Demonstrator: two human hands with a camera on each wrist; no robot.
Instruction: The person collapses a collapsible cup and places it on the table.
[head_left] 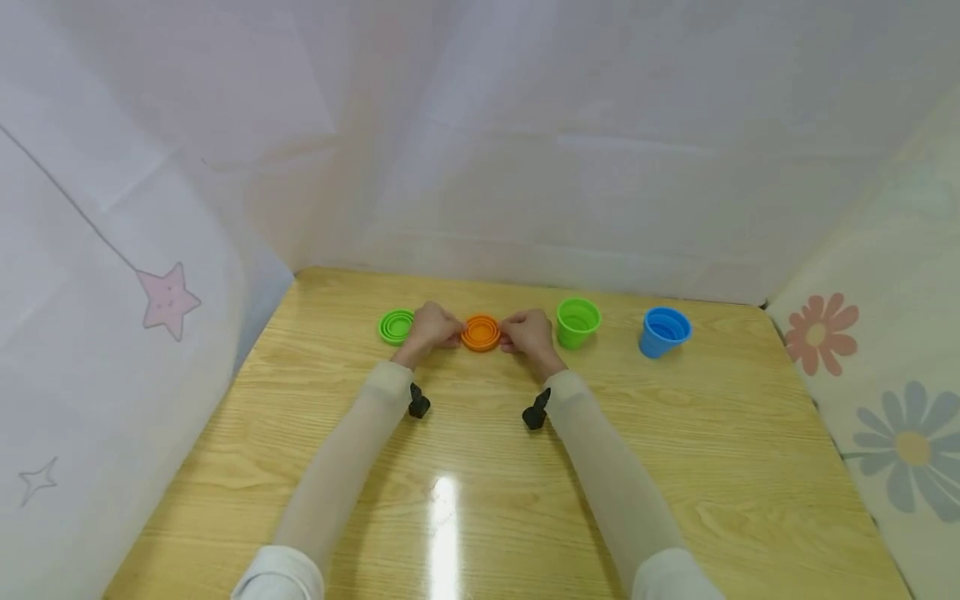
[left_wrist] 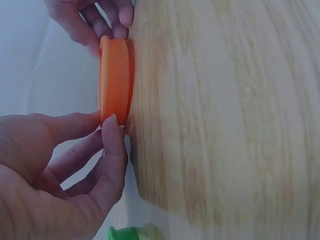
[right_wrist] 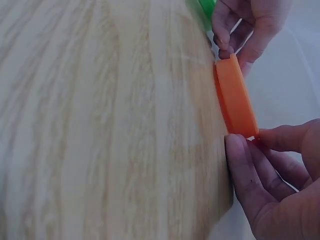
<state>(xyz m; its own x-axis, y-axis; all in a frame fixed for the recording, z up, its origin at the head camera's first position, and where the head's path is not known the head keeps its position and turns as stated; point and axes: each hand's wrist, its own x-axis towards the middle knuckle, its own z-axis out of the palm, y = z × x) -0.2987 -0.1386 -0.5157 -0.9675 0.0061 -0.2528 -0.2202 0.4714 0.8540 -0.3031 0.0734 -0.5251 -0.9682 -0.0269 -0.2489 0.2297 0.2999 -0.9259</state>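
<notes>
A collapsed orange folding cup [head_left: 481, 332] lies flat on the table between the two hands, its rings nested. My left hand [head_left: 433, 326] pinches its left edge; in the left wrist view the thumb and fingers meet at the orange wall [left_wrist: 114, 80]. From the other side my right hand [head_left: 529, 336] pinches the right edge, fingertips right at the rim in the right wrist view [right_wrist: 236, 97]. Just left of the left hand is a collapsed green cup [head_left: 395, 327], partly covered by that hand. An expanded green cup [head_left: 577, 323] stands upright close to the right hand.
Farther right stands an expanded blue cup [head_left: 664, 332]. The cups are along the back part of a wooden table [head_left: 480, 450]. Pale cloth [head_left: 525, 167] hangs behind the table and at both sides. Each wrist carries a small black mount [head_left: 536, 412].
</notes>
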